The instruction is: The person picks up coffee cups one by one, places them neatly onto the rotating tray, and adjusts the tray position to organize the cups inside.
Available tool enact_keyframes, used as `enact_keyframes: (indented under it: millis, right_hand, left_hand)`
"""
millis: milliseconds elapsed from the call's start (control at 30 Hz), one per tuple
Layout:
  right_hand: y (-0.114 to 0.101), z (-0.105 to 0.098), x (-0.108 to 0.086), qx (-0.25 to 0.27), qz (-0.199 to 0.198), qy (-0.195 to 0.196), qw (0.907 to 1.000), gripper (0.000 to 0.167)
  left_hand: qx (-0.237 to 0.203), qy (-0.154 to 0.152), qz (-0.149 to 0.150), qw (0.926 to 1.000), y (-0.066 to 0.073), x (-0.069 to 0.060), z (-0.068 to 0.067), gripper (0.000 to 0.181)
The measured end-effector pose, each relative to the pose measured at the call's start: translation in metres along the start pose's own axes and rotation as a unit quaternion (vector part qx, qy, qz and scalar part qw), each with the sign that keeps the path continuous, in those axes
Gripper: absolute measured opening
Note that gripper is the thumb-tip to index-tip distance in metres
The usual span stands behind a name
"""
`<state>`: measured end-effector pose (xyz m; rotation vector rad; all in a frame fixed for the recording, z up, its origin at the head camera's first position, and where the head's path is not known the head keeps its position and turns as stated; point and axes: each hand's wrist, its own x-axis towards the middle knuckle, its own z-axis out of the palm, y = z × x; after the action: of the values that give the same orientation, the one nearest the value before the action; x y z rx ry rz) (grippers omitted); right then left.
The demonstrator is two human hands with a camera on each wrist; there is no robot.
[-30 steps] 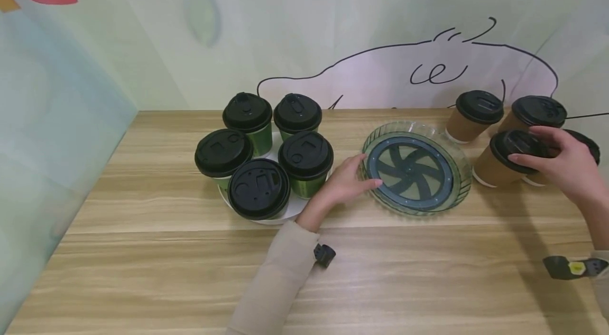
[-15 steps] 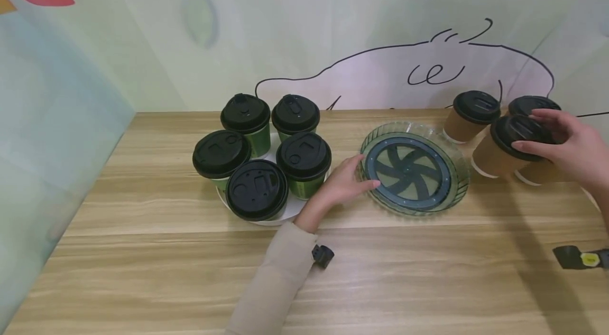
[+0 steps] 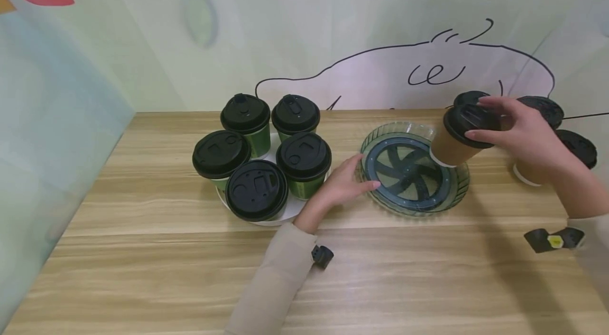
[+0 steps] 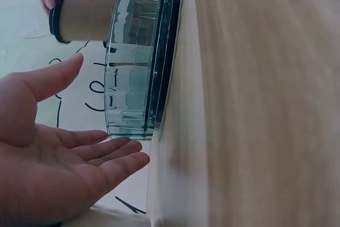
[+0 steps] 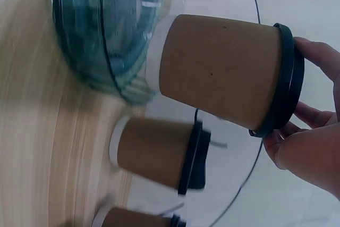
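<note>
My right hand (image 3: 530, 137) grips a brown paper cup (image 3: 452, 146) by its black lid, tilted over the right rim of a clear green round tray (image 3: 409, 208). In the right wrist view the held cup (image 5: 218, 67) is raised beside the tray (image 5: 79, 30), with fingers and thumb round the lid. My left hand (image 3: 341, 182) is at the tray's left edge with its fingers extended; in the left wrist view the left hand (image 4: 64, 158) has its palm beside the tray wall (image 4: 127, 89), fingertips at the rim.
Left of the tray, several green cups with black lids (image 3: 257, 189) stand on a white round plate (image 3: 273, 221). Other brown cups are at the right: one behind the held cup with its lid (image 3: 471, 97) showing, others under my right arm with lids (image 3: 578, 147). A printed wall sheet stands behind.
My right hand has lifted the brown cup from the group at the right and moved it left to the tray's rim. The left hand stays in place.
</note>
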<state>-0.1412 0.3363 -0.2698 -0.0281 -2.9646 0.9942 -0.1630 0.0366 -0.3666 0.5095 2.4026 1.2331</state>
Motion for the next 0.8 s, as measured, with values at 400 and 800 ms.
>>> enact_keyframes:
  millis: [400,800]
  right_hand:
    - [-0.033,0.039,0.011,0.045,-0.073,-0.057,0.9947,0.068]
    - [-0.055,0.073,0.02,0.059,-0.135,-0.062,0.9872,0.064]
  left_hand:
    - [-0.007,0.0,-0.005,1.0,0.0,-0.001,-0.002,0.078]
    - [-0.006,-0.003,0.009,0.9999,0.001,-0.002,-0.003,0.078]
